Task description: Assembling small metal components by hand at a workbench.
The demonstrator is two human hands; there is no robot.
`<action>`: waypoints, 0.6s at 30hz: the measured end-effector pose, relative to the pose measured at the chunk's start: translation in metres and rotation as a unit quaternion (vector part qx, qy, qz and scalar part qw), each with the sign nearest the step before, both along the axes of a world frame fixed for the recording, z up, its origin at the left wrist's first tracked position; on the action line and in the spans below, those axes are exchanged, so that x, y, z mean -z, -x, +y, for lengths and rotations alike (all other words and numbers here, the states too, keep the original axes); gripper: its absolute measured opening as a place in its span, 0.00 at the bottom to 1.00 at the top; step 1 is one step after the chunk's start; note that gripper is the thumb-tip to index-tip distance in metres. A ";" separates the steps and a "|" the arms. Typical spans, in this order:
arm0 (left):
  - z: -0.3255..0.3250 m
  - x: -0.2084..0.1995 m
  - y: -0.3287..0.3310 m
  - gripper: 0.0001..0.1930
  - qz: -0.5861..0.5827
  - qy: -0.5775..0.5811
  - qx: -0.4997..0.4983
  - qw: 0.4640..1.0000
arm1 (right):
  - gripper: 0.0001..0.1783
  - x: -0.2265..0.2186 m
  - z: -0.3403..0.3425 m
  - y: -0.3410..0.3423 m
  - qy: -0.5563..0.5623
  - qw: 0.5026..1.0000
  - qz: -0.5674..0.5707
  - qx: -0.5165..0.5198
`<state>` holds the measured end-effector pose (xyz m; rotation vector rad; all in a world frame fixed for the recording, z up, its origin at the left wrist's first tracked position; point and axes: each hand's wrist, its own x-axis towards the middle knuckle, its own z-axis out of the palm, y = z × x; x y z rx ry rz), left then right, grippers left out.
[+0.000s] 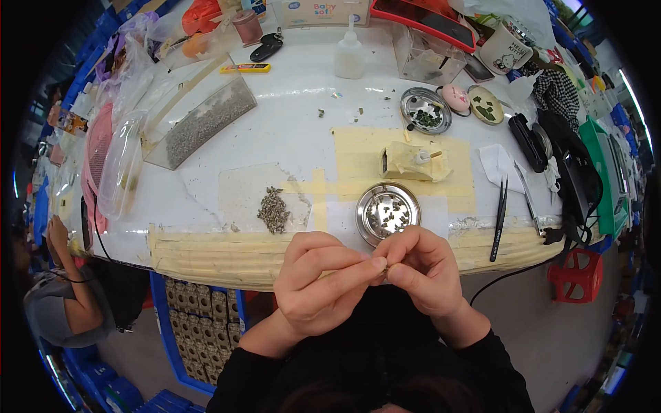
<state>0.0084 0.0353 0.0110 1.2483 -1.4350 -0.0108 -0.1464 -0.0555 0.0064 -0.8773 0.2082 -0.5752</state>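
Note:
My left hand (pixel 319 281) and my right hand (pixel 425 270) meet at the table's front edge, fingertips pinched together. Between them is a tiny part, mostly covered by the fingers and too small to name. Just beyond the hands sits a round metal dish (pixel 361 219) with several small dark pieces scattered in it. To its left lies a heap of small grey-brown pieces (pixel 274 210) on a clear sheet. Behind the dish, a small block wrapped in yellow tape (pixel 406 162) stands on taped paper.
Black tweezers (pixel 500 220) and a silver tool (pixel 529 199) lie at right. A clear bin of grey granules (pixel 210 124) stands at left. Farther back are a white squeeze bottle (pixel 350 55) and a dish of dark green pieces (pixel 427 113). A blue crate (pixel 162 310) stands below the table.

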 end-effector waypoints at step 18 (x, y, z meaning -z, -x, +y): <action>0.000 0.001 -0.004 0.21 0.053 -0.004 0.066 0.996 | 0.04 0.006 -0.004 0.004 -0.002 0.999 -0.007 -0.049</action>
